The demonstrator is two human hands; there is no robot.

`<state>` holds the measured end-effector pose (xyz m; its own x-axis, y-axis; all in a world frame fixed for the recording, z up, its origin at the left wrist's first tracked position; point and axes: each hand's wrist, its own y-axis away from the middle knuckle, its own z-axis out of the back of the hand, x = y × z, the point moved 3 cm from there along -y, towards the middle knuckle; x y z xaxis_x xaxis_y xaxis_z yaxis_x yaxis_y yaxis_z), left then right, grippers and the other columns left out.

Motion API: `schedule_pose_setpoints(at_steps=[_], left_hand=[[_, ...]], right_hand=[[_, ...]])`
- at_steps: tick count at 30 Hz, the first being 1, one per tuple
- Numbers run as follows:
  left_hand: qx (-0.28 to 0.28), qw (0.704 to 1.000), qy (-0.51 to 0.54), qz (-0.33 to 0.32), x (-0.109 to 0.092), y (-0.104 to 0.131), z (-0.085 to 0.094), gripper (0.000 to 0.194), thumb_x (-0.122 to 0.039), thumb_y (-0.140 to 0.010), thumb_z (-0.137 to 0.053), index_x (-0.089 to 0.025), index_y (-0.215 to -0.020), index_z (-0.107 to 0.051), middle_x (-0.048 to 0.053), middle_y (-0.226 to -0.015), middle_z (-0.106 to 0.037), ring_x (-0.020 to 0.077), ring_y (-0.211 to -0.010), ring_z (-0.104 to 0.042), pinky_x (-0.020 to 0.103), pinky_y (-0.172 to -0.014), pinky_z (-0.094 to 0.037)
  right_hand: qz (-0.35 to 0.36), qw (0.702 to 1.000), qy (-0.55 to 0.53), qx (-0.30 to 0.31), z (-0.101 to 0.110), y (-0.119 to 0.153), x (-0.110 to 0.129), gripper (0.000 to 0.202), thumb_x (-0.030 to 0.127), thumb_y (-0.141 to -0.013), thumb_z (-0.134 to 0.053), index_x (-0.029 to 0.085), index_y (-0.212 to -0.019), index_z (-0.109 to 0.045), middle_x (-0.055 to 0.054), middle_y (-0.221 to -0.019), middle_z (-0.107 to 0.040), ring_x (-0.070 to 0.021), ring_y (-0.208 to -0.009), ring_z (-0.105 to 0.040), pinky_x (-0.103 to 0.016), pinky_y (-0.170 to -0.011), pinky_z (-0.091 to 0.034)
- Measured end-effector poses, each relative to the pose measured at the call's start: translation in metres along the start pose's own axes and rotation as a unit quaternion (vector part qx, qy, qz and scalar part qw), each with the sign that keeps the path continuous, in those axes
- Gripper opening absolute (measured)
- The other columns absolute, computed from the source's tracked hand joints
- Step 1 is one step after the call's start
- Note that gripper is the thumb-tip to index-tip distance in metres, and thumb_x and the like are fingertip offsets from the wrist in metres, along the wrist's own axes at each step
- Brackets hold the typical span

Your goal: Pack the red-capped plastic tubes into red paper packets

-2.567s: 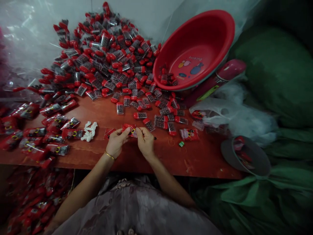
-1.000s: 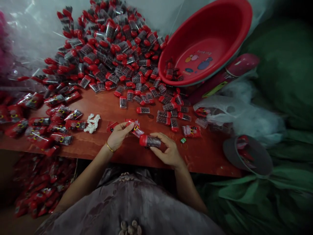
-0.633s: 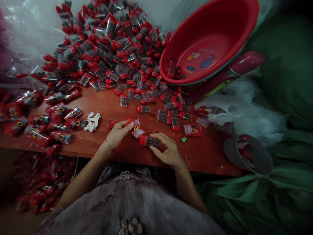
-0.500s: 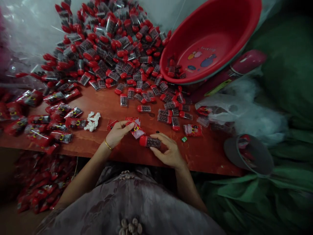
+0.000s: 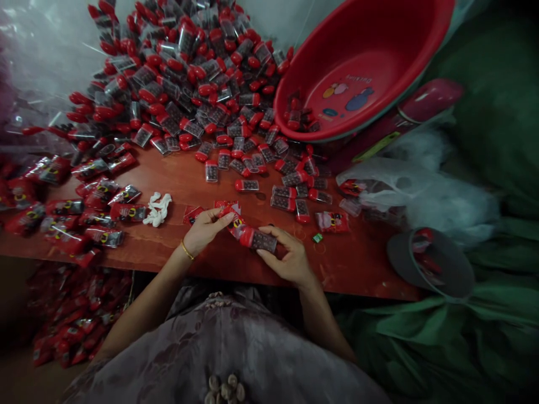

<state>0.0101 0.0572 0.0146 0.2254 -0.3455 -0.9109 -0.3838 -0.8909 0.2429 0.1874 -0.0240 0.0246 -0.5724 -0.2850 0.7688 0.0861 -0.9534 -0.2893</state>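
My left hand [image 5: 206, 229] pinches a small red printed plastic wrapper [image 5: 236, 223] between thumb and fingers. In my right hand [image 5: 288, 255] is a clear bottle [image 5: 263, 242] with a red cap, full of small dark balls; its capped end points left. The cap meets the wrapper's open end, and part of it looks to be inside, though the exact depth is hard to see. Flat red wrappers [image 5: 192, 214] lie on the table beside my left hand. Just past my right hand are a wrapped pack [image 5: 332, 221] and a tiny green packet [image 5: 317, 238].
A big heap of red-capped bottles [image 5: 189, 84] covers the back of the table [image 5: 202, 179]. Finished-looking red packs [image 5: 101, 193] lie left, near a crumpled white piece [image 5: 158, 209]. A red basin [image 5: 366, 67] leans at back right, above plastic bags [image 5: 421, 191] and a grey container [image 5: 406, 261].
My right hand has brought the bottle's red cap up against the wrapper and apparently into its mouth. My left hand has stayed nearly in place, still pinching the wrapper.
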Motion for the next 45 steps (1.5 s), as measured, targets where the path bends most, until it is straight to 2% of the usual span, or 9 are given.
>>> schedule_pose_setpoints(at_steps=[10, 15, 21, 24, 28, 32, 37, 42, 45], left_hand=[[-0.108, 0.983, 0.136, 0.056, 0.021, 0.001, -0.011, 0.041, -0.023, -0.040, -0.087, -0.014, -0.075, -0.067, 0.000, -0.071, -0.070, 0.0100, -0.062, -0.060, 0.022, -0.066, -0.047], [-0.157, 0.974, 0.145, 0.068, 0.029, 0.004, -0.017, 0.037, -0.022, -0.039, -0.087, -0.013, -0.066, -0.063, -0.001, -0.066, -0.069, 0.0091, -0.058, -0.059, 0.022, -0.064, -0.046], [-0.110, 0.972, 0.194, 0.075, 0.033, 0.006, -0.025, 0.037, -0.035, -0.044, -0.085, -0.014, -0.065, -0.064, 0.000, -0.061, -0.066, 0.0092, -0.056, -0.058, 0.024, -0.063, -0.046], [-0.119, 0.970, 0.201, 0.063, 0.035, 0.004, -0.027, 0.035, -0.039, -0.049, -0.083, -0.014, -0.061, -0.063, -0.001, -0.059, -0.065, 0.0086, -0.055, -0.056, 0.023, -0.062, -0.045], [-0.138, 0.966, 0.213, 0.051, 0.035, 0.003, -0.031, 0.037, -0.035, -0.044, -0.085, -0.013, -0.064, -0.065, 0.000, -0.062, -0.066, 0.0090, -0.057, -0.056, 0.024, -0.065, -0.045], [-0.143, 0.966, 0.212, 0.038, 0.028, 0.002, -0.027, 0.035, -0.035, -0.047, -0.084, -0.012, -0.066, -0.066, 0.001, -0.065, -0.067, 0.0095, -0.059, -0.057, 0.024, -0.066, -0.045], [-0.118, 0.978, 0.173, 0.026, 0.029, 0.003, -0.018, 0.033, -0.038, -0.054, -0.081, -0.012, -0.069, -0.067, 0.000, -0.061, -0.064, 0.0087, -0.056, -0.055, 0.021, -0.057, -0.042], [-0.064, 0.979, 0.184, 0.064, 0.036, 0.006, -0.019, 0.036, -0.040, -0.052, -0.082, -0.013, -0.060, -0.061, -0.003, -0.054, -0.058, 0.0054, -0.045, -0.048, 0.019, -0.044, -0.037], [-0.047, 0.973, 0.194, 0.115, 0.033, 0.011, -0.010, 0.036, -0.039, -0.052, -0.082, -0.013, -0.059, -0.058, -0.003, -0.052, -0.058, 0.0053, -0.046, -0.051, 0.019, -0.051, -0.043]], right_hand=[[0.022, 0.997, 0.037, -0.057, -0.013, -0.005, -0.001, 0.034, 0.026, -0.078, -0.061, 0.022, -0.111, -0.056, -0.006, -0.102, -0.069, -0.0190, -0.091, -0.066, -0.033, -0.082, -0.053], [0.001, 0.993, 0.084, -0.087, -0.027, -0.008, 0.001, 0.035, 0.029, -0.082, -0.055, 0.022, -0.116, -0.052, -0.008, -0.104, -0.067, -0.0210, -0.094, -0.065, -0.036, -0.084, -0.053], [-0.005, 0.991, 0.086, -0.100, -0.036, -0.006, 0.003, 0.036, 0.028, -0.083, -0.053, 0.022, -0.118, -0.050, -0.009, -0.106, -0.066, -0.0216, -0.095, -0.064, -0.036, -0.084, -0.053], [0.007, 0.992, 0.089, -0.091, -0.040, -0.006, 0.007, 0.034, 0.028, -0.084, -0.054, 0.022, -0.117, -0.050, -0.009, -0.104, -0.067, -0.0214, -0.094, -0.065, -0.035, -0.084, -0.053], [-0.004, 0.986, 0.082, -0.147, -0.047, -0.011, 0.012, 0.034, 0.024, -0.085, -0.051, 0.020, -0.118, -0.049, -0.011, -0.107, -0.066, -0.0216, -0.098, -0.064, -0.036, -0.085, -0.053], [-0.057, 0.989, -0.023, -0.134, -0.054, -0.015, 0.009, 0.037, 0.029, -0.083, -0.054, 0.020, -0.119, -0.049, -0.011, -0.111, -0.065, -0.0203, -0.096, -0.064, -0.034, -0.081, -0.054], [-0.155, 0.965, -0.201, -0.066, -0.056, -0.015, 0.001, 0.018, 0.034, -0.084, -0.054, 0.020, -0.094, -0.057, 0.002, -0.065, -0.064, -0.0101, -0.046, -0.059, -0.021, -0.047, -0.049], [-0.196, 0.935, -0.288, -0.072, -0.062, -0.026, -0.004, 0.025, 0.040, -0.071, -0.066, 0.020, -0.068, -0.053, 0.005, -0.054, -0.058, -0.0085, -0.039, -0.052, -0.019, -0.039, -0.041], [-0.179, 0.946, -0.250, -0.101, -0.070, -0.037, -0.007, 0.034, 0.041, -0.064, -0.073, 0.019, -0.055, -0.049, 0.007, -0.046, -0.048, -0.0070, -0.039, -0.044, -0.019, -0.041, -0.036]])
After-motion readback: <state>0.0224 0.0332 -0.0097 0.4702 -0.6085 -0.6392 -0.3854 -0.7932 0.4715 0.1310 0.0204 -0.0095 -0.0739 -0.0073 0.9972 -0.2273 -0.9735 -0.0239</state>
